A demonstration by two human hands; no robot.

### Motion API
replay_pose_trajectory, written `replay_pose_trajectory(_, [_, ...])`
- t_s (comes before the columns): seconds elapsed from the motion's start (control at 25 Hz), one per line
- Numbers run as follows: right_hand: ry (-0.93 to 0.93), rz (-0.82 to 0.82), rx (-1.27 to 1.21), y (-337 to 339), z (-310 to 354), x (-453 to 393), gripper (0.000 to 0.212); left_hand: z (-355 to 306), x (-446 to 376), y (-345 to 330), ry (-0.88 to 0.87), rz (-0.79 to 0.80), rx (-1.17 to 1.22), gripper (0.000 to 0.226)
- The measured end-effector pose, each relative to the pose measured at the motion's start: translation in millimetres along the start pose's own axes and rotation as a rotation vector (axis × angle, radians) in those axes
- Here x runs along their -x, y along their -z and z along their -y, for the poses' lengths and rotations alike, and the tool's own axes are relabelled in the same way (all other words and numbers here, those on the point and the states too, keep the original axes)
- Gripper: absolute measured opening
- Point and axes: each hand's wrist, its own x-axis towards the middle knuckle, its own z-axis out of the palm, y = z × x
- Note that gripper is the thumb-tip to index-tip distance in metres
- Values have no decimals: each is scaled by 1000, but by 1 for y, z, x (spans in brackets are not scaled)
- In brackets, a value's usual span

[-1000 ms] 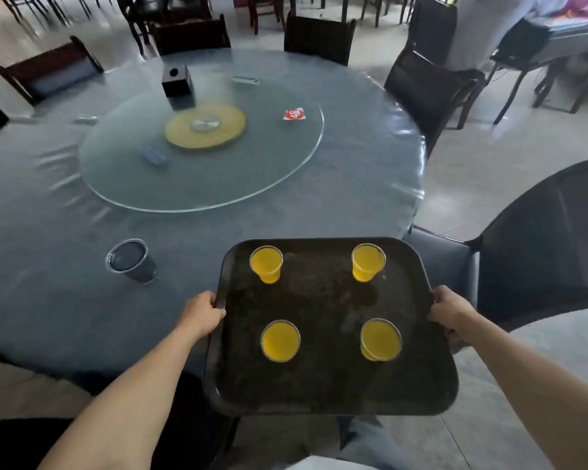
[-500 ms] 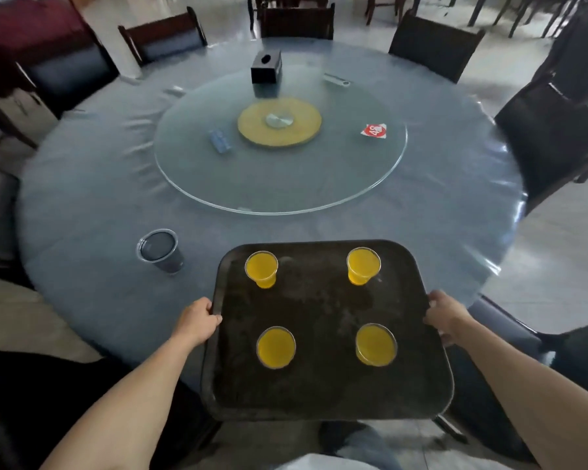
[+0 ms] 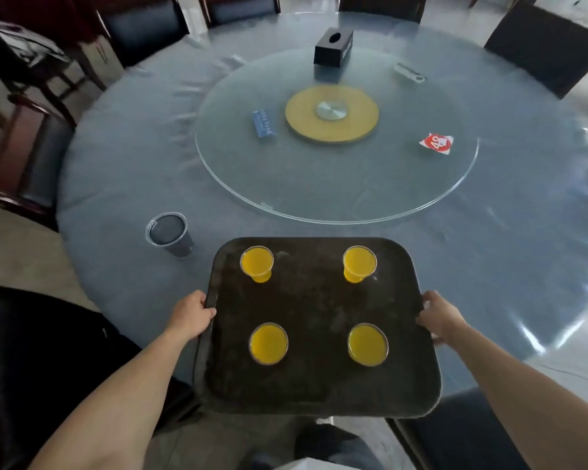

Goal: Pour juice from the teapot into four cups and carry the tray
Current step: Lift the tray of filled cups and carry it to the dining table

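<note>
A dark rectangular tray [image 3: 314, 310] hangs in front of me over the near edge of the round table [image 3: 123, 184]. My left hand [image 3: 191, 313] grips its left rim and my right hand [image 3: 438, 315] grips its right rim. Several clear cups of orange juice stand on it: far left cup [image 3: 257, 263], far right cup [image 3: 358, 264], near left cup [image 3: 268, 343], near right cup [image 3: 368, 345]. No teapot is in view.
An empty clear cup [image 3: 168, 232] stands on the table left of the tray. A glass turntable [image 3: 336, 184] carries a black tissue box [image 3: 333, 49], a blue pack [image 3: 263, 123] and a red-and-white card [image 3: 437, 144]. Dark chairs [image 3: 31, 361] ring the table.
The view has swung left, so the table now fills the frame and the right-hand chair has gone. The tray stays level in both hands, nearer the table's middle.
</note>
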Motion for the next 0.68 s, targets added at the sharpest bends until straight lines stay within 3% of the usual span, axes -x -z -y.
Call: replay_pose_trajectory(0.68, [40, 74, 92, 4, 31, -47, 40, -3, -12, -23, 134, -21, 31, 6])
